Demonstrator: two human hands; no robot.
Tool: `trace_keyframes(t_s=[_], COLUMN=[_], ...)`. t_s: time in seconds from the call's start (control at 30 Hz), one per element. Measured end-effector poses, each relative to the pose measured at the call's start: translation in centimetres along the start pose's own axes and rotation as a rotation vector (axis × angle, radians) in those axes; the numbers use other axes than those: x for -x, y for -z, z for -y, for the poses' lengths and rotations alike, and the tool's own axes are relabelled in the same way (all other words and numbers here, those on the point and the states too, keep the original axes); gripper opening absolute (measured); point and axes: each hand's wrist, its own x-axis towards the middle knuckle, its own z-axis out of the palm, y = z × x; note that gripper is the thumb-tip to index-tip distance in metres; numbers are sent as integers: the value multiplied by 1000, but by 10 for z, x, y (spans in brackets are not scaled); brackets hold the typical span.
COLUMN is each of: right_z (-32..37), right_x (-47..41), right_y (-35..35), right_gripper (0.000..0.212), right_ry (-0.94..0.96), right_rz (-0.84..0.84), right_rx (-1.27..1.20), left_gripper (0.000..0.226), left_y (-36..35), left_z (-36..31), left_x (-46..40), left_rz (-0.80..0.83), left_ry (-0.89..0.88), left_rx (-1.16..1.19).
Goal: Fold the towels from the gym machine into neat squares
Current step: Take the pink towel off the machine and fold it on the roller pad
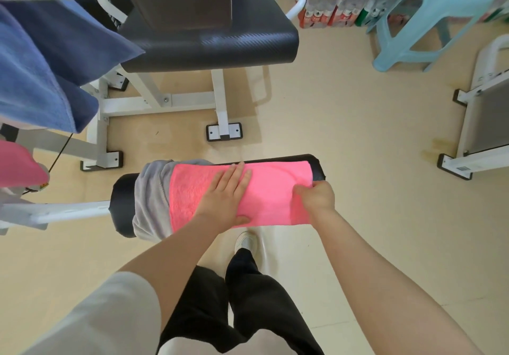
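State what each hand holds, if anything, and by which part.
The right hand pinches the pink towel at its right edge. The left hand holds nothing; it lies flat on the towel.

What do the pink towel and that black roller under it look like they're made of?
The pink towel looks like soft fleecy microfibre: matte, with a fuzzy nap on its left part. The black roller seems to be foam padding in smooth vinyl or leatherette, faintly glossy; the filling can't be seen. The left hand lies flat on the towel; the right hand pinches its edge.
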Motion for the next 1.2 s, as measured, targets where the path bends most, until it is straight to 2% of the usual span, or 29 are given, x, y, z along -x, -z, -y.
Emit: trace_keyframes(t_s=[0.03, 0.1, 0.17, 0.3, 0.43, 0.57, 0.67, 0.73, 0.83, 0.93, 1.03, 1.13, 1.2], right_z=[3, 10, 16, 23, 39, 58, 65, 69, 70, 64, 56, 43, 33], right_x=[1, 9, 19, 39, 67, 93, 111, 120, 126, 129, 125, 112, 101], right_y=[5, 15, 23, 22, 3, -34, -76, -102, -131, -145, -139, -118, -105], right_gripper=[18, 12, 8, 25, 29, 34, 38, 31, 24, 39, 39, 33, 32], right_ry=[-37, -82, -54, 27, 63, 101, 171, 185, 221, 259, 304, 430, 452], right_rz=[49, 229, 397, 521, 681, 727, 684, 631, 580, 613, 568, 290, 111], right_rx=[-121, -322, -420, -512, -500, -371, -195, -180, -194, -156, -86, 90, 165], left_gripper=[113, 112, 113, 115, 107, 89, 53, 36, 34, 38, 40, 36, 41], left_y=[0, 4, 6, 8, 10, 28, 29, 29, 42, 48, 45, 34, 27], left_z=[0, 0, 0, 1, 6, 27, 63, 85, 97, 94, 95, 103, 112], left_x=[0, 0, -1, 0, -2, 17, 44, 58, 67, 59, 52, 47, 45], left_rz=[26, 63, 75, 100, 123, 101, -38, -37, 26, -18, -14, 8, 21], left_ry=[3, 15, 17, -2, -28, -29, 100, 211, 436, 545, 457, 440, 460], left_rx=[12, -12, -6, -15, 72, 378, 388, 496, 990, 1196, 1036, 794, 789])
